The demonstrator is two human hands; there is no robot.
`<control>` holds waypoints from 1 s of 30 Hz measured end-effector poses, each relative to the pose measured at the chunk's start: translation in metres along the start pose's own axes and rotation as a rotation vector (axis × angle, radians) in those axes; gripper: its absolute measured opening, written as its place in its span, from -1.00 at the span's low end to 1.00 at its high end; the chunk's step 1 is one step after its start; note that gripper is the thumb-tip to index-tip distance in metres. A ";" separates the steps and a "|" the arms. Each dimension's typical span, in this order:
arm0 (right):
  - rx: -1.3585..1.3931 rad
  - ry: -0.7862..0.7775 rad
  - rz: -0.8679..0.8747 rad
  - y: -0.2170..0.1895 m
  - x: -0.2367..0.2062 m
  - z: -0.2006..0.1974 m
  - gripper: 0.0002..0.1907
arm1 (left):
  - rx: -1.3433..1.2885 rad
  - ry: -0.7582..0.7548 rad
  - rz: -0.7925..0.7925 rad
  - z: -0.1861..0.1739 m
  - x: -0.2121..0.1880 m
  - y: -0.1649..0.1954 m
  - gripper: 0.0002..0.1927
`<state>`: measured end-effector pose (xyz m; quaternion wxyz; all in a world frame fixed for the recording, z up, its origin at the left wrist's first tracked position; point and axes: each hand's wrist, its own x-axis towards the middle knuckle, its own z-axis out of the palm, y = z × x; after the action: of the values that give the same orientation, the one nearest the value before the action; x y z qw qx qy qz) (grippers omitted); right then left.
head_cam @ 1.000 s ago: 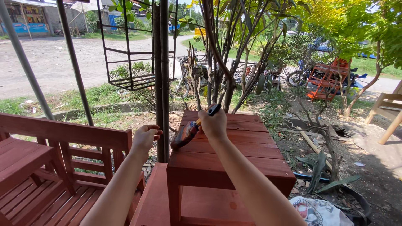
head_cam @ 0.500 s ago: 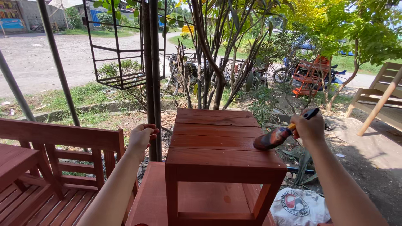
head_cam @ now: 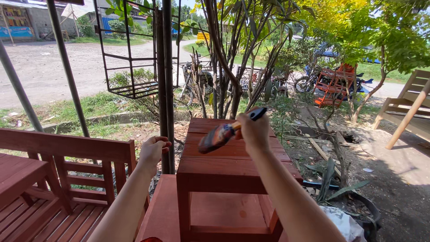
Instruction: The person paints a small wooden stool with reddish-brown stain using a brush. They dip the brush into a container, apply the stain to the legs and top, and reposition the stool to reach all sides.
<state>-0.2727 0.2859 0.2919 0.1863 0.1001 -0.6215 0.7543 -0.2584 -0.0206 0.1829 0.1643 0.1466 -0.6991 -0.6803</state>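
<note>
My right hand (head_cam: pixel 254 130) is closed around the dark handle of a paintbrush (head_cam: pixel 219 136), whose paint-coated bristles point down-left over the slatted top of a reddish-brown wooden stool (head_cam: pixel 233 154). The brush hovers just above the top and I cannot tell if it touches. My left hand (head_cam: pixel 153 149) is a loose fist with nothing in it, left of the stool beside a dark metal post (head_cam: pixel 165 85).
A reddish-brown wooden bench (head_cam: pixel 67 154) stands at the left. A black metal frame (head_cam: pixel 130 54) hangs behind the post. Thin tree trunks (head_cam: pixel 224 76) rise behind the stool. Unpainted wooden furniture (head_cam: pixel 412 112) leans at the right, with a black tub (head_cam: pixel 358 210) on the ground.
My right hand has swung the paintbrush back from the stool's right side to over its top. My left hand stays near the post.
</note>
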 end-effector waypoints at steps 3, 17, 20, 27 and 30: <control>0.065 -0.120 0.080 0.012 -0.035 0.064 -0.86 | -0.019 0.002 -0.013 -0.008 -0.002 0.001 -0.71; -0.397 0.192 -0.079 0.006 0.024 -0.184 -0.88 | 0.011 0.001 -0.077 -0.005 -0.024 0.003 -0.71; -0.491 0.305 -0.105 -0.013 0.031 -0.244 -0.85 | 0.021 0.000 -0.069 0.002 -0.026 0.006 -0.71; -0.472 0.299 -0.217 -0.051 0.015 -0.226 -0.83 | 0.005 0.008 -0.025 0.003 -0.024 0.011 -0.72; -0.290 0.161 -0.188 -0.040 0.000 -0.147 -0.85 | 0.026 0.015 -0.038 0.000 -0.023 0.007 -0.72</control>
<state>-0.2442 0.4357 0.2975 0.3176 0.0689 -0.6945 0.6419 -0.2376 -0.0104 0.1897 0.1544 0.1670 -0.7038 -0.6730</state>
